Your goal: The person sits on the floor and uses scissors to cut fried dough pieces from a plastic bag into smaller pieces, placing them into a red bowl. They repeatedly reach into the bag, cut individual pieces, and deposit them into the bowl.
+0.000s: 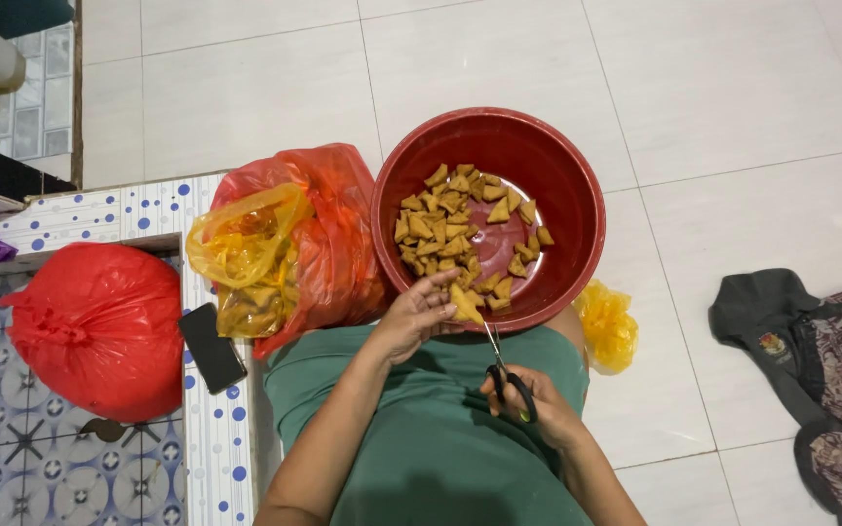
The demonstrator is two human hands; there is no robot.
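A red round basin (pixel 577 185) rests on the white floor against my lap, holding several tan triangular fried pieces (pixel 455 229). My left hand (pixel 411 317) pinches one tan piece (pixel 465 304) at the basin's near rim. My right hand (pixel 533 409) grips black-handled scissors (pixel 499 365) whose blades point up toward that piece. Both hands hover over my green-clad lap.
A red plastic bag with a yellow bag of tan pieces (pixel 275 248) leans left of the basin. A tied red bag (pixel 99 326) and a black phone (pixel 211 348) lie on the patterned step. A crumpled yellow bag (pixel 608 326) and dark clothing (pixel 816 375) lie to the right.
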